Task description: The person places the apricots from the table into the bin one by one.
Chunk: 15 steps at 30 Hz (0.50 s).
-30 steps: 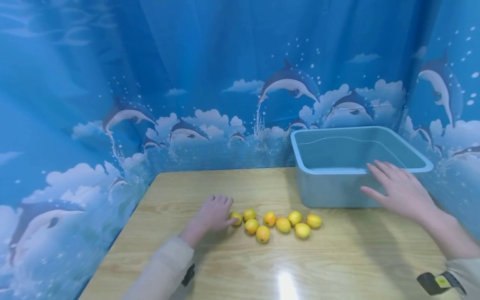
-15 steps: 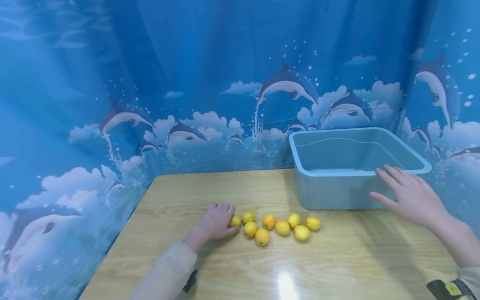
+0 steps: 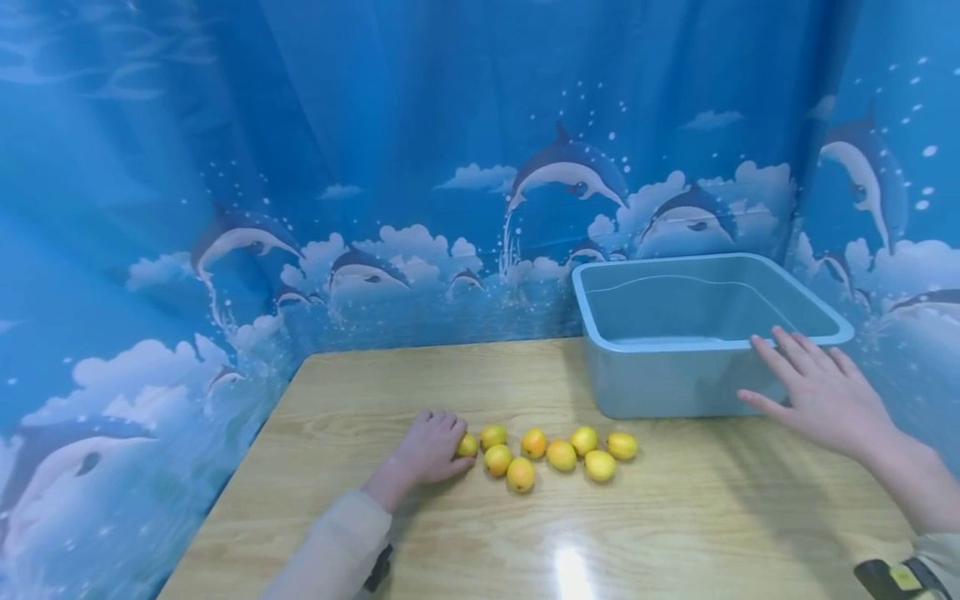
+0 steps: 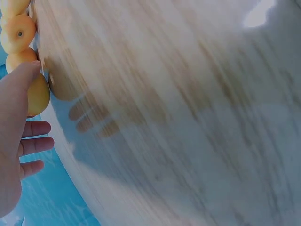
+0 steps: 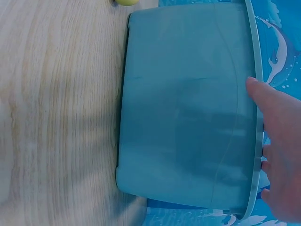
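Observation:
Several small oval yellow-orange fruits (image 3: 521, 475) lie clustered on the wooden table in the head view. My left hand (image 3: 432, 447) is at the left end of the cluster, gripping the leftmost fruit (image 4: 40, 98). In the left wrist view the thumb lies over that fruit while the other fingers reach past its far side. A light blue plastic tub (image 3: 667, 387) stands at the right rear. My right hand (image 3: 828, 396) has its fingers spread, with the fingertips right at the tub's near rim in the head view.
The wooden table (image 3: 360, 375) runs back to a blue curtain (image 3: 420, 125) printed with dolphins and clouds. The tub's near wall stands close behind the right end of the fruits. A bright glare spot shows near the table's front.
My left hand has closed in on the leftmost fruit, covering more of it. My right hand has shifted slightly rightward along the tub's rim. The head view has turned a little.

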Tool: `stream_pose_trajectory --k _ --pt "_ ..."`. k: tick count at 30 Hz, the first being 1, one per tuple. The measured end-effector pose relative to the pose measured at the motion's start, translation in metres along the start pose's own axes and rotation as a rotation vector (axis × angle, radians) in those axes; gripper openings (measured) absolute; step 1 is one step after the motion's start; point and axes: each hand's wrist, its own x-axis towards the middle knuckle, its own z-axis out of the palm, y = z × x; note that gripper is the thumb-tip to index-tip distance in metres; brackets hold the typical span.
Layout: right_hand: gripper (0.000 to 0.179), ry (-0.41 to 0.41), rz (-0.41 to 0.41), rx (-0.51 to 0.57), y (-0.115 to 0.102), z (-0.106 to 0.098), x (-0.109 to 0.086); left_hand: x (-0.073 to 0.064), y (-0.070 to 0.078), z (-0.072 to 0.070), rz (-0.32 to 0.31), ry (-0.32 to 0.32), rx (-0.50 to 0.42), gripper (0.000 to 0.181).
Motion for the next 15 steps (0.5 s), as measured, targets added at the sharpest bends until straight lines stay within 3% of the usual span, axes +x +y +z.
stream_pose_trajectory --k 9,15 --pt "0.083 0.008 -0.019 0.016 -0.0038 -0.004 0.0003 -0.0052 -0.0044 -0.0027 -0.015 0.065 -0.09 0.04" --pt "0.076 0.028 -0.05 0.012 -0.0055 -0.0059 0.004 -0.0065 -0.0076 -0.0094 -0.063 0.061 -0.121 0.041"
